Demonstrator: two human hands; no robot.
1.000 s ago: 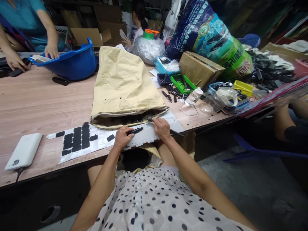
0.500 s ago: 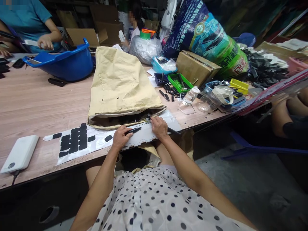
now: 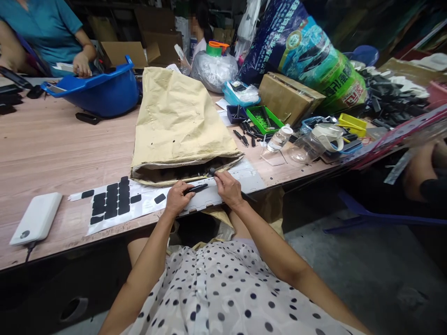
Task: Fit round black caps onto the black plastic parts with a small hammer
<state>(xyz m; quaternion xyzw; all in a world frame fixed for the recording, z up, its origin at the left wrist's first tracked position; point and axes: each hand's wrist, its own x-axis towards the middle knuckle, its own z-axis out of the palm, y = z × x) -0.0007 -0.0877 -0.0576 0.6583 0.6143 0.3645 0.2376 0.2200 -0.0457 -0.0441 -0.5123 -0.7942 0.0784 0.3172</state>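
Note:
My left hand [image 3: 179, 197], its fingers pinched together, holds a slim black elongated piece [image 3: 199, 188] that points right over a pale flat board [image 3: 206, 199]. Between the fingertips of my right hand [image 3: 228, 190] is a small dark piece [image 3: 211, 172], too small to identify, at the mouth of a tan paper sack [image 3: 181, 123]. A thin dark rod [image 3: 248, 197] sticks out behind that hand; whether the hand grips it I cannot tell. Dark contents show faintly inside the sack. Left of my hands lies a white sheet [image 3: 139, 204] with several black rounded stickers [image 3: 111, 200].
A white power bank [image 3: 37, 218] with a cable lies at the left edge. Beyond are a blue basin [image 3: 101, 93] and a co-worker's hand [image 3: 82, 64]. To the right stand a green tray [image 3: 260, 120], a clear bottle [image 3: 279, 138], a cardboard box [image 3: 288, 97] and a plastic jug [image 3: 314, 143].
My right hand has shifted slightly left and tilted, bringing the small dark piece closer to my left hand. The rod behind it has turned downward. My left hand keeps its hold.

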